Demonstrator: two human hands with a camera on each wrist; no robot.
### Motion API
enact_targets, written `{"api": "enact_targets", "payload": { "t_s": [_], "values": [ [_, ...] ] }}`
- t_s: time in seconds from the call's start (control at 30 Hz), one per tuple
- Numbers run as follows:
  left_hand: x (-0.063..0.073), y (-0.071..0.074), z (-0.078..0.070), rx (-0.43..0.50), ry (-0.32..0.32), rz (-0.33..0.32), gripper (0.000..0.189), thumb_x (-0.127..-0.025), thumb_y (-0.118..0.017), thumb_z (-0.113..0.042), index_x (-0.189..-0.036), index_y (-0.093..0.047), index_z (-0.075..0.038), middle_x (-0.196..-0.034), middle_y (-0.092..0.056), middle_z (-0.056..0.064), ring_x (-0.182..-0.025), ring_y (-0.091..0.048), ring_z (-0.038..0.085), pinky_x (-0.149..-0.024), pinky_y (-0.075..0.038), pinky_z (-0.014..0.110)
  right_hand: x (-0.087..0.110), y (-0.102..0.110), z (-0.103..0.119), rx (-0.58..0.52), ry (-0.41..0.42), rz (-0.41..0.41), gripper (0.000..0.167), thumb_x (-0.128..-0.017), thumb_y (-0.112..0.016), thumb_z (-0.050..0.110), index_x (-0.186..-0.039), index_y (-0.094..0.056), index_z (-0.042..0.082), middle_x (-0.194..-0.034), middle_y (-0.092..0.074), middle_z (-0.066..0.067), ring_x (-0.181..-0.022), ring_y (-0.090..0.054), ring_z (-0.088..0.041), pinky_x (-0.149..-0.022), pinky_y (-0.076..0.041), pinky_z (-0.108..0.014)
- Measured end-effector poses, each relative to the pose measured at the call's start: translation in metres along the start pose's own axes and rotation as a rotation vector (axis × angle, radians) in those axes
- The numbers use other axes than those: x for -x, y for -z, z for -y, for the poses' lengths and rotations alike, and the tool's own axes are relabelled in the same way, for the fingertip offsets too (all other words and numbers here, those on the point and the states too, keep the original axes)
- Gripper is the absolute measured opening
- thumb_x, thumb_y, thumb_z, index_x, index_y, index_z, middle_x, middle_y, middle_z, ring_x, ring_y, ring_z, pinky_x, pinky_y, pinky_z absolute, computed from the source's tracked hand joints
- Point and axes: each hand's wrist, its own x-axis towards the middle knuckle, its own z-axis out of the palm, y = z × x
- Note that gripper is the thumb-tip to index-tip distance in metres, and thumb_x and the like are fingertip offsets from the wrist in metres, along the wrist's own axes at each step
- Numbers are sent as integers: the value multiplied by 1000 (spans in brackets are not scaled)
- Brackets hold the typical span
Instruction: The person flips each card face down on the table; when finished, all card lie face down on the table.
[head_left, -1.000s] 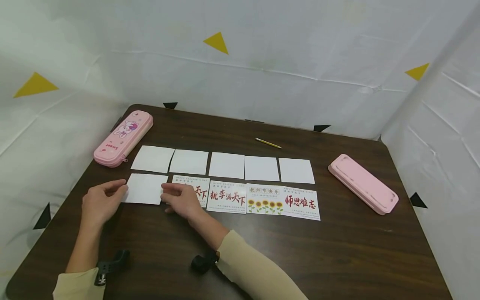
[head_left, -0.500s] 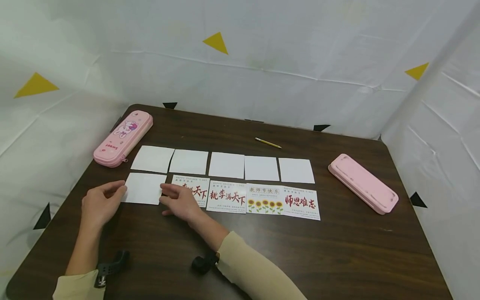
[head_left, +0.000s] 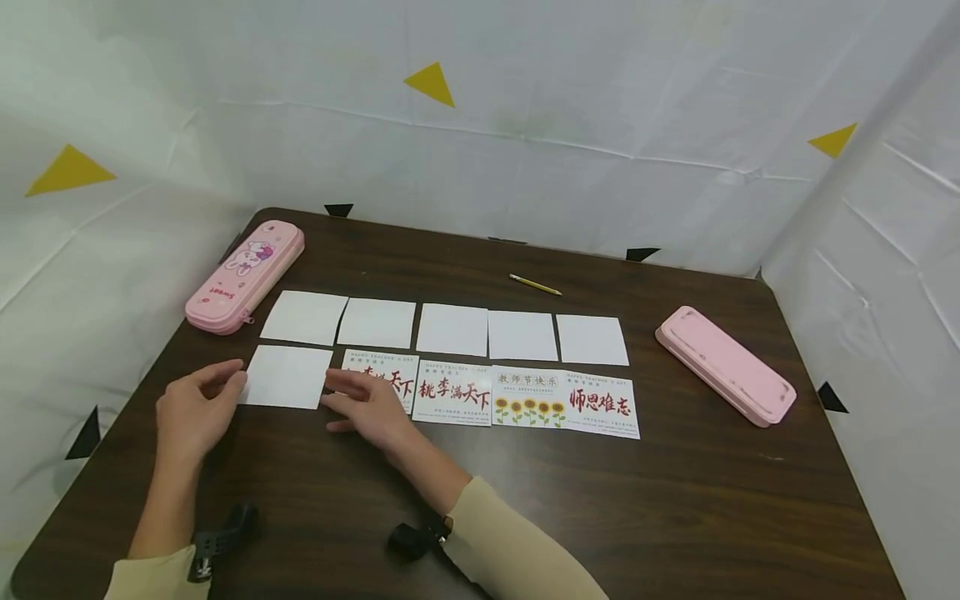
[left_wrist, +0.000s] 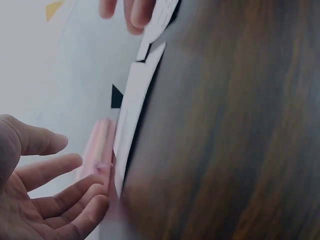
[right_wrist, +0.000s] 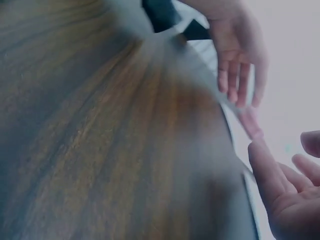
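Note:
A blank white card [head_left: 288, 377] lies flat at the left end of the front row on the dark wooden table. My left hand [head_left: 197, 408] is beside its left edge, thumb and fingers apart; the left wrist view shows those fingers [left_wrist: 67, 200] loosely bent with nothing between them. Off the card's right edge, my right hand [head_left: 369, 408] hovers with relaxed fingers and partly covers a printed card [head_left: 405, 392] with red lettering. In the right wrist view the right hand's fingers [right_wrist: 267, 172] are extended and hold nothing.
Several blank cards [head_left: 452, 330] form a row behind. More printed cards continue rightward, including a sunflower card [head_left: 530, 400]. A pink pencil case [head_left: 246, 277] lies back left, another pink case [head_left: 725, 367] right, and a yellow pencil [head_left: 536, 285] behind the cards.
The front-left blank card has slid slightly left. Since then my left hand has drawn back a little to the left and my right hand slightly to the right, away from the card's edges.

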Motion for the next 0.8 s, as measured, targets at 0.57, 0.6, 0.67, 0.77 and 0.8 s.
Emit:
{"api": "enact_targets", "payload": {
  "t_s": [0.57,0.6,0.67,0.77,0.8],
  "values": [
    [40,-42,-59,17,-380,98,28,-94,-56,-9,-116,-72,-2,-101,-74,12,-87,-69,25,-68,-53,26,44,79,13,349,95,-267,29,-91,-55,-7,-117,-67,-6,-111,-69,-22,-91,-69,-36,-57,-58,-42],
    [41,-43,-60,11,-384,110,29,-94,-55,-9,-116,-72,-2,-101,-74,12,-86,-70,25,-69,-54,31,44,80,12,344,89,-266,29,-91,-55,-8,-117,-67,-6,-111,-69,-22,-91,-69,-36,-57,-58,-41],
    [42,-46,-60,-2,-381,136,30,-93,-55,-9,-117,-71,-2,-102,-73,13,-85,-70,26,-70,-54,40,44,82,10,326,79,-255,29,-91,-56,-9,-117,-66,-7,-111,-69,-22,-91,-70,-35,-56,-58,-39],
    [43,-49,-61,-4,-372,165,30,-93,-55,-8,-118,-71,-1,-103,-73,14,-85,-71,27,-72,-54,43,43,84,9,292,66,-230,28,-91,-57,-9,-118,-65,-8,-111,-69,-22,-92,-69,-36,-56,-58,-36],
    [44,-50,-61,-4,-372,171,30,-93,-56,-8,-118,-71,-1,-103,-73,15,-85,-71,27,-71,-53,43,43,84,8,281,63,-226,28,-91,-57,-9,-118,-65,-8,-111,-69,-23,-91,-69,-36,-56,-58,-36]
  ]
}}
